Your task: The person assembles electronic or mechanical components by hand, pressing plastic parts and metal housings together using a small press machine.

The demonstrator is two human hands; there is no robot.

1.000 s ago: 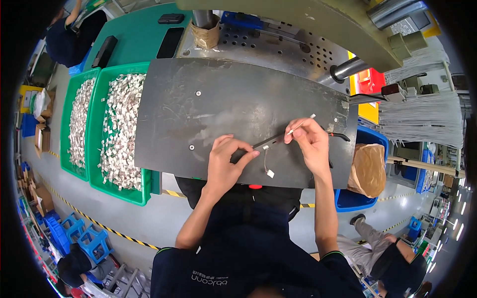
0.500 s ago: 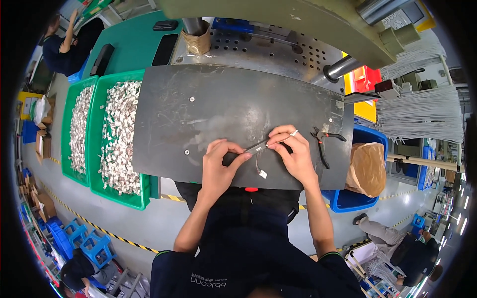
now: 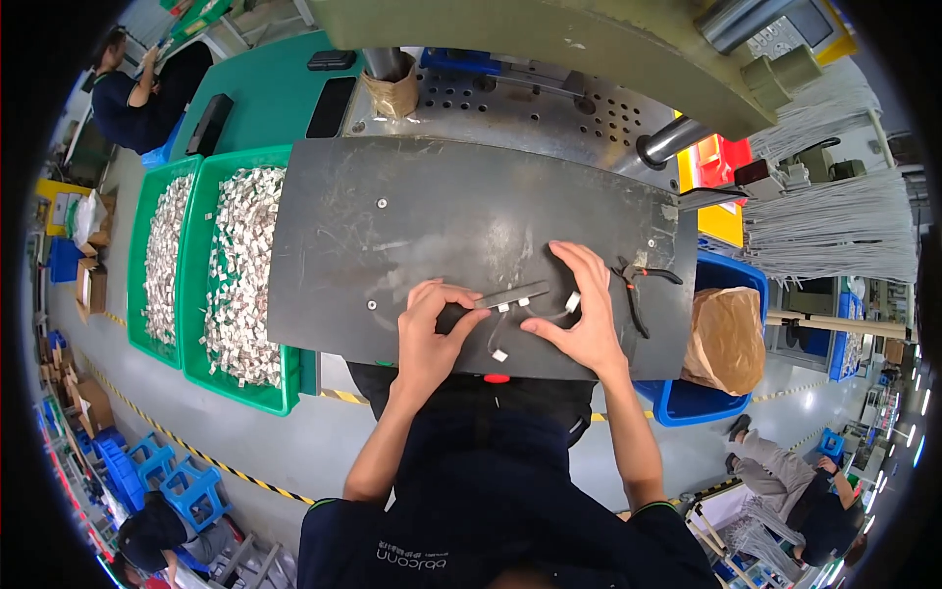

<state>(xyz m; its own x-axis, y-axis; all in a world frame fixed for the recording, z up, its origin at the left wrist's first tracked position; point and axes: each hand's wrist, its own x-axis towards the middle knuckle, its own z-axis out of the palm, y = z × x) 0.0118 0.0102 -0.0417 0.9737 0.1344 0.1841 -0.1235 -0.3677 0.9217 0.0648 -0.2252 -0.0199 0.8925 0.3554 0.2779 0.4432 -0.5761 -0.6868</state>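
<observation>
My left hand [image 3: 437, 322] is closed around the dark end of a flat grey metal blade [image 3: 515, 295], which points right across the work surface. Small white connectors [image 3: 503, 307] sit along the blade's near edge. A thin wire runs from there to a white connector [image 3: 500, 354] lying nearer to me. Opposite the blade's tip, my right hand [image 3: 587, 319] has thumb and fingers spread apart. A white connector end [image 3: 572, 301] with a short piece of wire shows against its inner side; whether the fingers touch it is hard to tell.
Dark grey board [image 3: 412, 236] beneath my hands. Red-handled cutting pliers [image 3: 638, 285] lie right of my right hand. Green trays [image 3: 287, 373] with many small white pieces stand left. At right is a blue bin [image 3: 677, 407] with a brown paper bag [image 3: 726, 339]. A machine frame [image 3: 549, 39] overhangs the back.
My right hand's fingers have spread and drawn away from the blade's tip. The white end by them sits lower, and the dangling connector has shifted left and nearer. My left hand keeps its grip.
</observation>
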